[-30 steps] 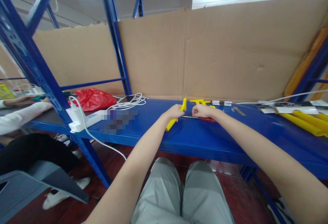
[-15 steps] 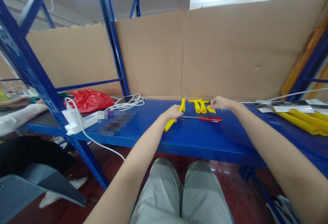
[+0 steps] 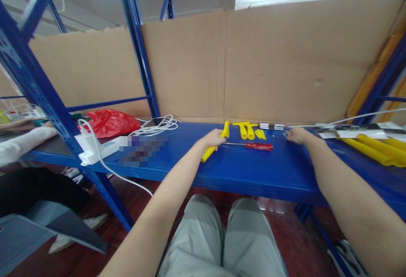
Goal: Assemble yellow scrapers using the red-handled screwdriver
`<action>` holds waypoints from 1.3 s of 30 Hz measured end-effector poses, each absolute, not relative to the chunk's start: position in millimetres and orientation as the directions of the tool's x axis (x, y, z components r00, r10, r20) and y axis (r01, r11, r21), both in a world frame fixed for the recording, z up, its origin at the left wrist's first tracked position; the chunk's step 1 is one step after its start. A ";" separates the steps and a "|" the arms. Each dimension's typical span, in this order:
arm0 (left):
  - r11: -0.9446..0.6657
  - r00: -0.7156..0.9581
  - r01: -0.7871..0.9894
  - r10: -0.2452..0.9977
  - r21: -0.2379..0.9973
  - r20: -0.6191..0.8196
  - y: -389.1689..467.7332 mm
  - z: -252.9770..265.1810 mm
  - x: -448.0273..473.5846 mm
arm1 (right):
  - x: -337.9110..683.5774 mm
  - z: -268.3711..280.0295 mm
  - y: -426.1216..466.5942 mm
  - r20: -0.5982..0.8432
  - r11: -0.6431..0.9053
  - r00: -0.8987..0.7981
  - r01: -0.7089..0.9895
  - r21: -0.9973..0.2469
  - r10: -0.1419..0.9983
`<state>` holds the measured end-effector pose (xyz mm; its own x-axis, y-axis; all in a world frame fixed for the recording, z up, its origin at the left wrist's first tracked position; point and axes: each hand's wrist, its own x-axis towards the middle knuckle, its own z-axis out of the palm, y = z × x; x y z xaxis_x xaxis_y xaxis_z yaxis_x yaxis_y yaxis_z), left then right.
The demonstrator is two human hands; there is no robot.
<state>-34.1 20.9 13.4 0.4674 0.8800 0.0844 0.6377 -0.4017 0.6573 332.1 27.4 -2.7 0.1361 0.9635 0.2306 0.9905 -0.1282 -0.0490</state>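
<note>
My left hand (image 3: 214,138) is closed around a yellow T-shaped plastic tool (image 3: 207,154), whose tubular handle slants down to the left and whose head (image 3: 226,129) sticks up past my fingers. Beside that hand lies a screwdriver (image 3: 258,146) with a red handle, its shaft pointing left. My right hand (image 3: 298,135) rests low over the blue shelf, fingers curled together at a few tiny metallic bits (image 3: 284,134), possibly screws. What the fingertips hold is hidden. Between the hands are two more yellow T-shaped tools (image 3: 243,131) and a small yellow flat piece (image 3: 260,134).
Black-and-white strips (image 3: 271,127) lie by the cardboard wall (image 3: 269,65). Yellow tubes (image 3: 371,150) and flat packages (image 3: 364,132) are at right. At left are white cables (image 3: 161,125), a red plastic bag (image 3: 112,123), a power strip (image 3: 101,152) and another person's arm (image 3: 31,141).
My right hand has moved right, from beside the yellow flat piece to the tiny metallic bits, uncovering the black-and-white strips. My left hand keeps its grip on the yellow T-shaped tool.
</note>
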 end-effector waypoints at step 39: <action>-0.457 0.597 0.533 0.800 0.712 0.067 11.9 16.8 -31.2 | 202.0 5.5 18.9 0.441 0.406 -0.329 0.909 -0.092 0.835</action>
